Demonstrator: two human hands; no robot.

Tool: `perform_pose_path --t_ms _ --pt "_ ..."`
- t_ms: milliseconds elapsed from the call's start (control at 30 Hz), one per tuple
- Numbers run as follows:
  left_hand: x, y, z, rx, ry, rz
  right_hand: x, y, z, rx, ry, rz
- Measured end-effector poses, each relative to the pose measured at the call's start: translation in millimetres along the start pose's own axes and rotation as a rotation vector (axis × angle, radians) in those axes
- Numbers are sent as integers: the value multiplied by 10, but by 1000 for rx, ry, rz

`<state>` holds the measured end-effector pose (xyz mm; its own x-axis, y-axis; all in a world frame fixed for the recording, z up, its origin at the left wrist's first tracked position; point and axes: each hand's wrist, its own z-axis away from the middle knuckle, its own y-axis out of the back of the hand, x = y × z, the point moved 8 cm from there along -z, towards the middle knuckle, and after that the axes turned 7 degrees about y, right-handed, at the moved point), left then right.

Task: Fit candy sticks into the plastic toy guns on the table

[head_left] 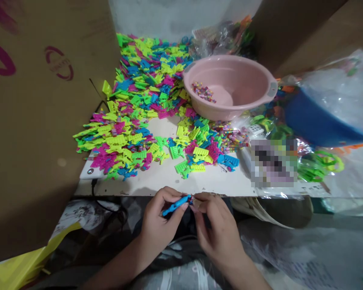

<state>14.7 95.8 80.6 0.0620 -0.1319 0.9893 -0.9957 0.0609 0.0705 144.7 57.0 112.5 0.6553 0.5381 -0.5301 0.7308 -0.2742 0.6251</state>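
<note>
Just in front of the table edge, my left hand (157, 219) pinches a flat blue plastic piece (174, 206) between thumb and fingers. My right hand (214, 219) meets it at the right end, fingertips pressed together around something small and reddish that is mostly hidden. Beyond my hands, loose plastic pieces (117, 141) in yellow, green, pink and blue spread over the white table (151, 186); many have a ribbed, comb-like part. Small multicoloured beaded-looking sticks (231, 137) lie in a heap right of them.
A pink basin (230, 108) with some small colourful bits (203, 92) stands at the back. Right of it are a blue basin (317, 121), clear plastic bags and green rings (314, 169). A cardboard box (48, 121) walls the left; a white device (90, 170) with a cable lies nearby.
</note>
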Motion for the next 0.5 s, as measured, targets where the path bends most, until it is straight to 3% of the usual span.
perform_pose_path --t_ms 133,267,433,500 --pt "25 3 -28 -31 -8 2 -8 0 19 23 5 61" --pt "91 -2 -63 -156 -64 -25 -28 18 46 23 38 12" --pt "171 5 -51 -306 -147 -26 -62 65 28 -85 117 -119" --pt "137 4 -52 -355 -110 -22 -40 40 18 -148 117 -180"
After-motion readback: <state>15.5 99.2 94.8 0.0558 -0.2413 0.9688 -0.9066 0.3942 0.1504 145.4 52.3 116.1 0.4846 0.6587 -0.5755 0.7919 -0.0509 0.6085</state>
